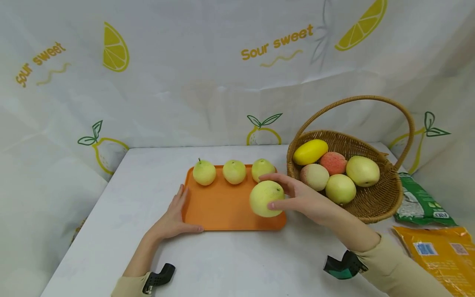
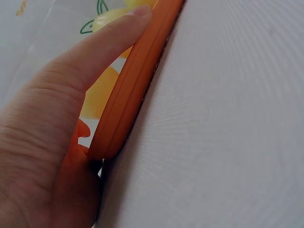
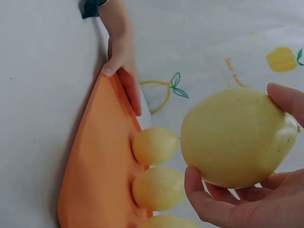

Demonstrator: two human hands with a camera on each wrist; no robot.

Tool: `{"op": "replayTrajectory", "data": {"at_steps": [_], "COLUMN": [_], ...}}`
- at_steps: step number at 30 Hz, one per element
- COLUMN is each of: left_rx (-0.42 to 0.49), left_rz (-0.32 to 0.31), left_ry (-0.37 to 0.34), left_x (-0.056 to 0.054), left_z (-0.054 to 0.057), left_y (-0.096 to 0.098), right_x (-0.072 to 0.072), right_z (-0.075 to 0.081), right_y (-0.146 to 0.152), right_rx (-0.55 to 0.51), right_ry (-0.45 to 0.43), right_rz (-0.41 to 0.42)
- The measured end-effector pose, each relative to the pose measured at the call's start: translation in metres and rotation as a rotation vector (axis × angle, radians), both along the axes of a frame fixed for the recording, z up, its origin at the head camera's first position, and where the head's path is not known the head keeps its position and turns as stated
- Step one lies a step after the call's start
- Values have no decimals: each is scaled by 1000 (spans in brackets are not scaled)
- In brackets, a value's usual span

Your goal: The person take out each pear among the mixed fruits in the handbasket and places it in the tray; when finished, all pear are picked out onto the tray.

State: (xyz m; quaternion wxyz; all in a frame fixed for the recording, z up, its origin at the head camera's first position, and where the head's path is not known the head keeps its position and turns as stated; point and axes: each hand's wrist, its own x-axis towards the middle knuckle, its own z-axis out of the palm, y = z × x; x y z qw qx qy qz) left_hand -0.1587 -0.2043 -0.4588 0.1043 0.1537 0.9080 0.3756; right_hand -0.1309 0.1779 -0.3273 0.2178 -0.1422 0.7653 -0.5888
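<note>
Over the right part of an orange tray (image 1: pixel 222 210), my right hand (image 1: pixel 302 200) holds a yellow-green pear (image 1: pixel 264 200) between thumb and fingers. In the right wrist view this pear (image 3: pixel 237 137) hangs above the tray surface, apart from it. Three similar pears stand in a row along the tray's far edge: a left pear (image 1: pixel 204 172) with its stem up, a middle pear (image 1: pixel 234 172) and a right pear (image 1: pixel 262 168). My left hand (image 1: pixel 172 218) rests at the tray's near left corner, its straight fingers along the left side and its thumb (image 2: pixel 109 42) on the near rim.
A wicker basket (image 1: pixel 386 198) with a tall handle stands tilted at the right. Inside lie a yellow mango-like fruit (image 1: pixel 311 152), a reddish peach (image 1: pixel 333 163), a paler peach (image 1: pixel 314 177) and two pears. Beside it lie a green packet (image 1: pixel 421 202) and an orange packet (image 1: pixel 438 255).
</note>
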Motion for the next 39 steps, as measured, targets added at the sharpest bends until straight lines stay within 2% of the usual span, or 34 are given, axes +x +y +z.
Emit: {"op": "replayTrajectory", "data": {"at_steps": [6, 12, 19, 23, 30, 39], "left_rx": [-11, -18, -27, -20, -8, -1], "left_rz": [5, 2, 12, 11, 8, 8], "left_ry": [10, 1, -15, -14, -8, -8], "left_x": [-1, -1, -1, 0, 0, 1], "left_z": [-1, 1, 2, 2, 2, 3], "left_y": [1, 1, 1, 1, 1, 1], "right_x": [-4, -7, -13, -17, -20, -24], "right_z": [-16, -30, -46, -55, -62, -70], "right_y": [-11, -20, -34, -44, -61, -83], "right_rx": [-9, 42, 38, 61, 72, 150], "right_ry": [3, 15, -32, -27, -21, -1], "right_rz": [22, 16, -34, -58, -72, -64]}}
